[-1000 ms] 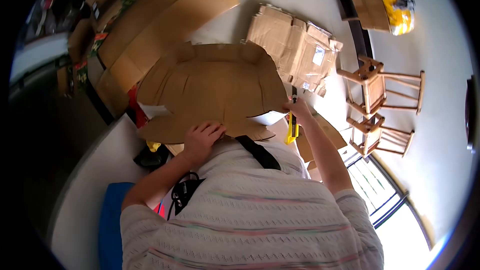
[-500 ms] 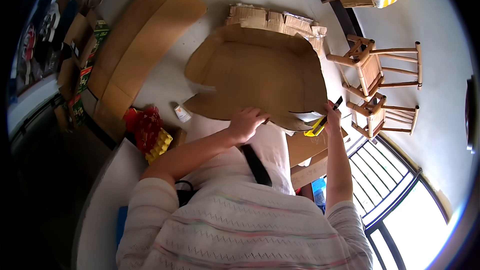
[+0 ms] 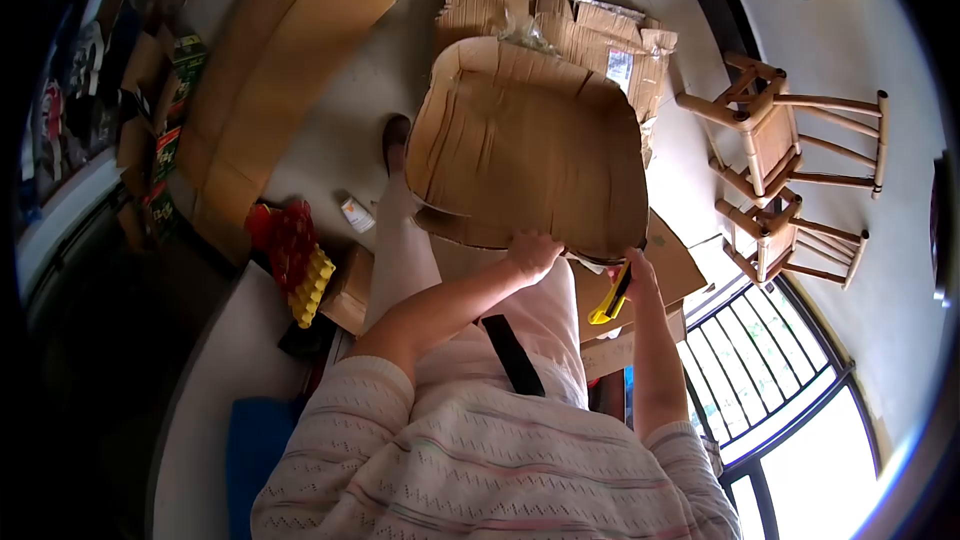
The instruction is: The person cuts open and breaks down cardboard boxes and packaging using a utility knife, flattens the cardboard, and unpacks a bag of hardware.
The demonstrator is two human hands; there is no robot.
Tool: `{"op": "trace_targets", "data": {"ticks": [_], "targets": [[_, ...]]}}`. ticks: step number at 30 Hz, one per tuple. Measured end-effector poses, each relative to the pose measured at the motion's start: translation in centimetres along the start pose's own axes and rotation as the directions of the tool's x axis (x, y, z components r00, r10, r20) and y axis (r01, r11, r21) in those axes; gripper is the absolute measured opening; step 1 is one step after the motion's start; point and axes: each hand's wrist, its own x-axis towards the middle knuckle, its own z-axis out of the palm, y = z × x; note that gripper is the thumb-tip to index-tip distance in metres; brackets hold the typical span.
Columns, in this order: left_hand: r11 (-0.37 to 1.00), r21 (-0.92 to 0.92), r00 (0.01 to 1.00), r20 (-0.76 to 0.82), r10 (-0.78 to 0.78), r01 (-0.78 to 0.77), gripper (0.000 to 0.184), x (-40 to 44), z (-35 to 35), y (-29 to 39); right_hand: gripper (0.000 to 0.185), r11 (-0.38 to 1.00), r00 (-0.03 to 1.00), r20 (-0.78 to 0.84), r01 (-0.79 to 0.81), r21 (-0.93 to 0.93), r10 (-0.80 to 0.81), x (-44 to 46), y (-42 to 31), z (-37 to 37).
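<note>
A shallow cardboard tray (image 3: 530, 160) with rounded corners and low bent-up walls is held out in front of me, its inside facing up. My left hand (image 3: 535, 255) is closed on its near edge, around the middle. At the near right corner, my right hand (image 3: 643, 278) is closed around a yellow and black utility knife (image 3: 612, 292), whose yellow end points down to the left. The right fingers are also close to the tray's corner; whether they grip it I cannot tell. Part of the near left wall looks split from the tray.
Flattened cardboard (image 3: 590, 25) lies on the floor beyond the tray, and a long cardboard piece (image 3: 290, 70) lies left. Bamboo chairs (image 3: 765, 140) stand right. A white container (image 3: 357, 214), a red bag (image 3: 285, 240) and a yellow egg carton (image 3: 312, 285) are near my left leg.
The tray has turned and tilted, and its far side has shifted right. My left hand has moved right along with it. The knife has swung from pointing up right to pointing more downward.
</note>
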Motion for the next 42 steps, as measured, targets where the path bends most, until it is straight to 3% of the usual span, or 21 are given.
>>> {"op": "trace_targets", "data": {"ticks": [2,5,6,7,8,9,11,12,13,14,21,26,29,31,33,35,36,39,40,41,42], "targets": [[0.995,-0.086,0.982,0.184,-0.036,0.053,0.037,1.4,-0.4,-0.4,0.02,1.0,1.0,0.008,0.024,-0.02,-0.023,1.0,0.7,-0.5],[0.963,-0.193,0.887,0.386,0.252,-0.19,0.069,0.7,-4.5,-1.8,0.017,1.0,0.999,-0.038,-0.005,0.026,0.006,3.2,1.9,-1.1],[0.879,-0.423,0.879,0.306,0.366,-0.219,0.093,2.1,-2.6,-3.5,0.016,0.998,0.997,-0.069,-0.028,0.051,0.031,3.7,2.4,-1.8],[0.763,-0.576,0.908,0.083,0.41,-0.292,0.081,2.3,-3.8,-4.8,0.014,0.999,0.997,-0.071,-0.019,0.049,0.022,4.0,2.8,-2.6],[0.716,-0.684,0.964,0.073,0.256,-0.138,0.074,3.2,-5.5,-6.8,0.013,0.999,0.997,-0.071,-0.009,0.048,0.012,4.5,3.3,-3.3],[0.696,-0.692,0.977,-0.201,0.067,-0.191,0.061,4.2,-5.8,-9.0,0.012,0.999,0.997,-0.071,0.003,0.049,0.001,4.8,3.9,-3.7],[0.777,-0.628,0.761,-0.523,-0.384,-0.04,0.036,5.8,-8.8,-14.3,0.01,0.998,0.999,-0.051,0.016,0.058,-0.013,4.4,4.2,-3.8],[0.882,-0.437,0.661,-0.611,-0.435,0.177,0.037,7.1,-9.2,-18.4,0.01,0.998,0.998,-0.058,0.018,0.056,-0.015,4.5,4.4,-4.0],[0.873,-0.388,0.56,-0.67,-0.488,0.296,0.041,8.1,-8.4,-22.0,0.01,0.998,0.998,-0.064,0.022,0.053,-0.019,4.7,4.5,-4.1],[0.742,-0.541,0.598,-0.46,-0.656,0.396,0.048,8.5,-9.3,-24.3,0.009,0.999,0.996,-0.093,0.006,0.035,-0.003,5.0,4.8,-4.2],[0.76,-0.514,0.655,-0.421,-0.628,0.398,0.067,16.7,-8.6,-35.0,0.012,1.0,0.999,-0.038,-0.028,-0.005,0.027,7.9,6.6,-6.0],[0.823,-0.401,0.693,-0.453,-0.56,0.403,0.047,23.0,-10.6,-37.0,0.015,0.997,0.996,-0.04,-0.075,-0.002,0.075,8.2,6.9,-6.2],[0.826,-0.313,0.778,-0.297,-0.554,0.469,0.054,24.7,-11.9,-37.3,0.014,0.993,0.992,0.064,-0.112,0.037,0.109,9.0,8.0,-8.0],[0.639,-0.722,0.668,-0.34,-0.663,0.266,0.039,24.7,-10.1,-38.5,0.013,0.989,0.993,-0.002,-0.116,0.095,0.117,8.7,9.0,-8.5],[0.483,-0.875,0.727,-0.357,-0.587,-0.04,0.036,24.0,-8.2,-43.8,0.013,0.983,0.993,0.023,-0.114,0.146,0.112,9.1,9.4,-8.3],[0.235,-0.958,0.779,-0.274,-0.564,-0.166,0.034,22.0,-7.8,-46.0,0.016,0.975,0.987,0.122,-0.125,0.183,0.104,9.6,9.7,-8.3],[0.256,-0.964,0.662,-0.241,-0.71,-0.076,0.023,21.4,-8.7,-44.7,0.016,0.972,0.986,0.126,-0.135,0.19,0.112,10.0,9.4,-7.8],[0.377,-0.925,0.693,-0.242,-0.679,0.046,0.029,22.2,-7.6,-45.3,0.018,0.965,0.981,0.148,-0.152,0.215,0.121,9.6,8.8,-7.3],[0.558,-0.752,0.662,-0.222,-0.716,0.35,0.03,23.6,-7.6,-44.9,0.019,0.962,0.978,0.179,-0.149,0.228,0.109,9.4,8.6,-7.1],[0.683,-0.398,0.615,-0.302,-0.728,0.613,0.032,25.1,-7.6,-44.5,0.019,0.959,0.973,0.209,-0.149,0.24,0.099,9.3,8.3,-6.8],[0.681,-0.475,0.529,-0.428,-0.733,0.558,0.032,26.1,-6.8,-43.8,0.02,0.964,0.974,0.214,-0.131,0.232,0.081,9.2,7.9,-6.5]]}}
